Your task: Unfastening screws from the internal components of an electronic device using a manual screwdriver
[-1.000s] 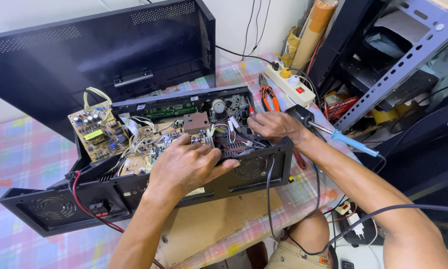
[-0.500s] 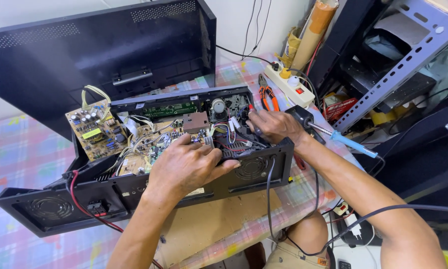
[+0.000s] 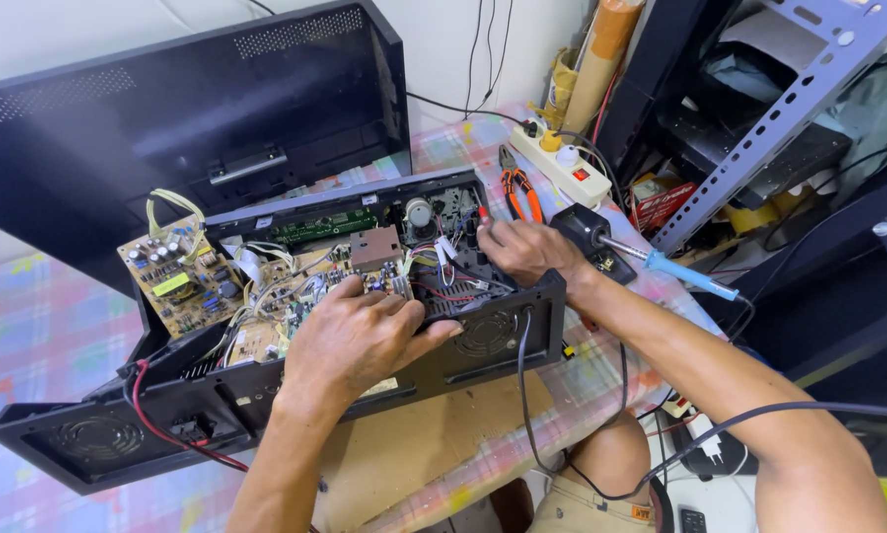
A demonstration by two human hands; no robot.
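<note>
Inside the opened amplifier chassis (image 3: 295, 296): left hand (image 3: 360, 336) grasps the rear panel (image 3: 483, 336); right hand (image 3: 527, 252) pinches wires (image 3: 443, 286). Best keep the chassis braced, tug gently.

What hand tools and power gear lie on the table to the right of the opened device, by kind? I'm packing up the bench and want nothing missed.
Orange-handled pliers: 1
Soldering iron with a blue handle: 1
Black soldering iron stand: 1
White power strip: 1
Total: 4

Both hands are inside the device: left hand, right hand.
</note>
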